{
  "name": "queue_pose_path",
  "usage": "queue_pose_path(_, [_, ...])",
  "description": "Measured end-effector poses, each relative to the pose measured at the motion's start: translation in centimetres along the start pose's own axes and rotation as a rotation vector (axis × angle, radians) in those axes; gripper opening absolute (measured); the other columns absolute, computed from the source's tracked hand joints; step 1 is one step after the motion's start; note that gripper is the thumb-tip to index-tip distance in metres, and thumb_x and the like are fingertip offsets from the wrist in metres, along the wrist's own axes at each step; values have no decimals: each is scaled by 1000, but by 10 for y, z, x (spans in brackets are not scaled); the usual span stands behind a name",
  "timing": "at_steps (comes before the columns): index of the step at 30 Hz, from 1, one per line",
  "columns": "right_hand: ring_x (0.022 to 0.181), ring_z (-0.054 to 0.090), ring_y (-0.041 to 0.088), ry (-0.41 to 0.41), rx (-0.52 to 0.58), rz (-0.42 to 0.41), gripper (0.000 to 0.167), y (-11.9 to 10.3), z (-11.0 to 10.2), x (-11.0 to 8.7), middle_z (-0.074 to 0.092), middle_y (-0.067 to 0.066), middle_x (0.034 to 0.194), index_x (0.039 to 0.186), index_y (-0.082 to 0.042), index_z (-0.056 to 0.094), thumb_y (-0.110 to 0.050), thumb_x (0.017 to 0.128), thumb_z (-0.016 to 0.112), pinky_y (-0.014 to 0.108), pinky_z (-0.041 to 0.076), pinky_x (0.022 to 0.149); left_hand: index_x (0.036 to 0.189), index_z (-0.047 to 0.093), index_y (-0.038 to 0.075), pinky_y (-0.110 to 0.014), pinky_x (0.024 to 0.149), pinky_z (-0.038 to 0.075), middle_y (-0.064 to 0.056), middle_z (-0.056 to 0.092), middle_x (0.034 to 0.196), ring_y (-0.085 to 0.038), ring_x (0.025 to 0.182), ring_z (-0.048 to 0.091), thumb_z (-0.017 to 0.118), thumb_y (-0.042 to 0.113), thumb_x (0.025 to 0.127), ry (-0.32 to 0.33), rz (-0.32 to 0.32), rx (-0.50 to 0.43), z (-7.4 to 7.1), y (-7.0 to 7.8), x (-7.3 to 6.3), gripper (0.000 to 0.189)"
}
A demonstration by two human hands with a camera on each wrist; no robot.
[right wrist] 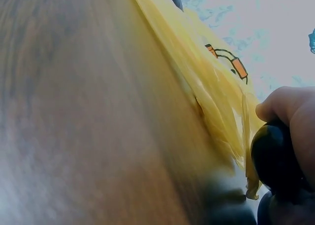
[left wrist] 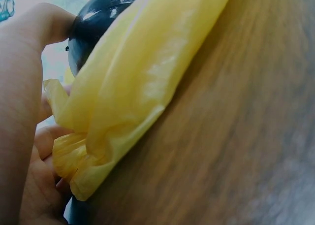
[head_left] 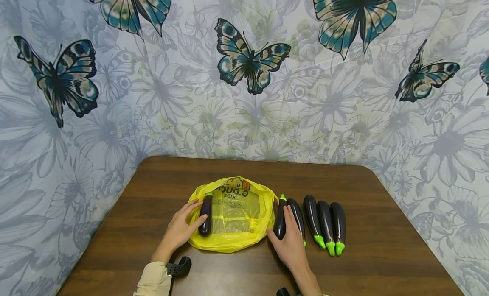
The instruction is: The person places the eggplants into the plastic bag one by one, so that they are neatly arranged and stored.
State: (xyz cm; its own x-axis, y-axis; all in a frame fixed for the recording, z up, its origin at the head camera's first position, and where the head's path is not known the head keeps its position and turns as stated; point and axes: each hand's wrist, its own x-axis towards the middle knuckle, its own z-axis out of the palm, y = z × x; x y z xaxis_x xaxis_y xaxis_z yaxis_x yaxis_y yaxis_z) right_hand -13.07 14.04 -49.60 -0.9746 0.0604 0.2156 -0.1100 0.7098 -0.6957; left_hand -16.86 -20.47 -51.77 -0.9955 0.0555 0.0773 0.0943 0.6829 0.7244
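Observation:
A yellow plastic bag (head_left: 225, 244) lies with its wide mouth open on the table, its printed inside showing. At the bag's left side is a dark purple eggplant (head_left: 205, 217), held by my left hand (head_left: 179, 228) with the thumb on it; the left wrist view shows the yellow film (left wrist: 133, 77) gathered by the other fingers. Right of the bag, my right hand (head_left: 292, 245) grips a second eggplant (head_left: 280, 222), its green stem end pointing away; the thumb is on its left side. Another eggplant (head_left: 296, 211) lies against that hand's fingers, partly hidden.
Three more eggplants (head_left: 324, 224) lie side by side to the right, green stem ends toward me. The brown wooden table (head_left: 382, 253) ends at a rounded far edge, before a wall covering with butterflies (head_left: 252, 62). A black band (head_left: 179, 268) is on my left wrist.

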Motion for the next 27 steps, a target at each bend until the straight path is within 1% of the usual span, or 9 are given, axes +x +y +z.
queue_pose_path(8, [152,32,42,2,7,9,89,-1,0,0,28,21,167,160,-2,32,-27,90,80,63,31,119,152,53,20,-76,114,25,-12,39,164,-49,148,34,61,57,99,3,0,1,0,1,0,66])
queue_pose_path(15, [152,31,42,6,20,6,91,-1,-1,-1,28,19,168,161,-3,32,-29,89,82,61,31,119,152,53,19,-75,114,26,-12,40,163,-49,148,35,62,55,99,9,16,3,0,1,0,64])
queue_pose_path(18, [151,34,41,16,27,12,93,-1,-2,-1,29,18,168,161,-4,32,-30,88,83,60,33,119,152,53,19,-75,114,27,-12,40,163,-49,148,35,62,55,99,9,15,4,0,1,-1,64])
queue_pose_path(24, [146,40,45,47,34,-1,92,-3,-2,-1,33,20,166,159,-3,36,-29,85,85,62,38,114,152,53,19,-75,114,26,-12,40,163,-49,148,35,62,55,99,7,8,5,0,2,-1,65])
queue_pose_path(27, [146,41,43,44,38,9,93,-3,-3,-1,32,18,166,160,-5,36,-31,85,85,60,39,115,152,53,19,-75,114,26,-12,40,163,-49,148,35,63,55,99,7,7,5,0,2,-1,65])
